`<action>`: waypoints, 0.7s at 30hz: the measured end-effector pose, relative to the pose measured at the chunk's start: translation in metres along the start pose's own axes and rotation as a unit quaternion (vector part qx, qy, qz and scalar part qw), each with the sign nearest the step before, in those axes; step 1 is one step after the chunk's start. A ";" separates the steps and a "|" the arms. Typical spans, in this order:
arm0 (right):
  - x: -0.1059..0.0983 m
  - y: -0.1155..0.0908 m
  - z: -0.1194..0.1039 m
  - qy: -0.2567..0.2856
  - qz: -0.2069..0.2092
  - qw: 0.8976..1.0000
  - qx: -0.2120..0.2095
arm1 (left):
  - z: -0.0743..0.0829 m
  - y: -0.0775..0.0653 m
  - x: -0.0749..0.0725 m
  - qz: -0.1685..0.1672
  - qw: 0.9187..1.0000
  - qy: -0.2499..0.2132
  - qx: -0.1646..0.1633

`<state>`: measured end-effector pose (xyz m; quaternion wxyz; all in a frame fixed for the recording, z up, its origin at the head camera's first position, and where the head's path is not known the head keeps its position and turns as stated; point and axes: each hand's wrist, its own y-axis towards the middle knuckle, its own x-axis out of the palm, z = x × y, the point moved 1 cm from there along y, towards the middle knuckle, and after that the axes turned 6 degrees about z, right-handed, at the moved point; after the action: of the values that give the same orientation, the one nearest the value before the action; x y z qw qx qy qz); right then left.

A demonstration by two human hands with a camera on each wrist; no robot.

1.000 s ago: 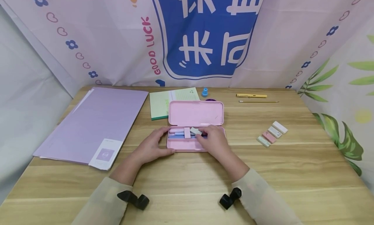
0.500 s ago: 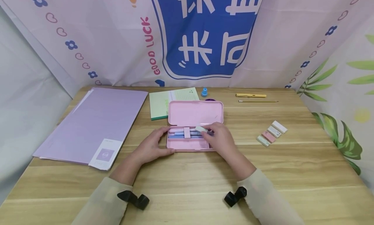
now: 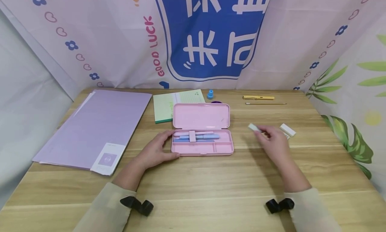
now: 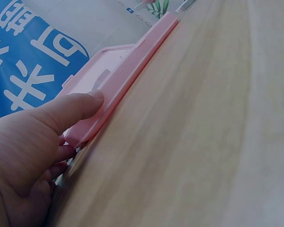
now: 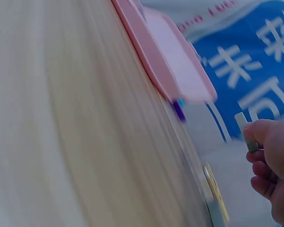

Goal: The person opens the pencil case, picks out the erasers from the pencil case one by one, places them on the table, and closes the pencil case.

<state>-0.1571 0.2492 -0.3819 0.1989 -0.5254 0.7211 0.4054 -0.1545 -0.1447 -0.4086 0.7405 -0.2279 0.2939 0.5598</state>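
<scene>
A pink pencil case (image 3: 202,149) lies with its lid up. Pens (image 3: 208,137) sit under a strap in its back compartment; the front compartments show bare pink. My left hand (image 3: 157,149) grips the case's left end, its thumb (image 4: 80,109) along the front wall and its fingers round the far side. My right hand (image 3: 275,143) is right of the case, above the table, and pinches a pale green-white eraser (image 3: 254,127) between thumb and fingers; the right wrist view shows that eraser (image 5: 246,132) upright. Beyond the hand lies a white eraser (image 3: 287,129); others beside it are mostly hidden.
Purple folders (image 3: 99,128) cover the left of the table. Behind the case lie a green notebook (image 3: 163,108), a small blue object (image 3: 210,94) and a partly hidden purple thing (image 3: 216,102). A yellow pen (image 3: 258,97) and a pencil (image 3: 265,103) lie at the back right.
My right hand has lifted the eraser out of the pencil case and carried it right, towards the other erasers. My left hand has stayed at the case's left end.
</scene>
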 end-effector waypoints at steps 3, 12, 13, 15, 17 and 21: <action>-0.023 0.001 0.026 -0.022 0.014 0.999 0.034 | 0.000 0.000 0.000 0.002 1.000 0.002 0.002; -0.071 -0.004 0.096 -0.094 -0.005 0.985 0.147 | 0.001 0.000 -0.001 0.004 1.000 0.002 0.011; -0.073 -0.005 0.101 -0.097 -0.006 0.983 0.154 | 0.001 0.000 -0.001 0.004 1.000 0.002 0.012; -0.077 -0.006 0.109 -0.102 -0.012 0.981 0.165 | 0.001 -0.001 -0.001 0.003 1.000 0.001 0.011; -0.078 -0.007 0.115 -0.109 -0.025 0.979 0.171 | 0.000 -0.001 -0.001 0.003 1.000 0.003 0.010; -0.079 -0.009 0.122 -0.120 -0.057 0.976 0.172 | 0.000 0.000 -0.001 0.002 1.000 0.003 0.011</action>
<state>-0.1368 0.3916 -0.4012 0.3940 -0.4710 0.7197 0.3239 -0.1546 -0.1456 -0.4081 0.7408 -0.2212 0.3031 0.5572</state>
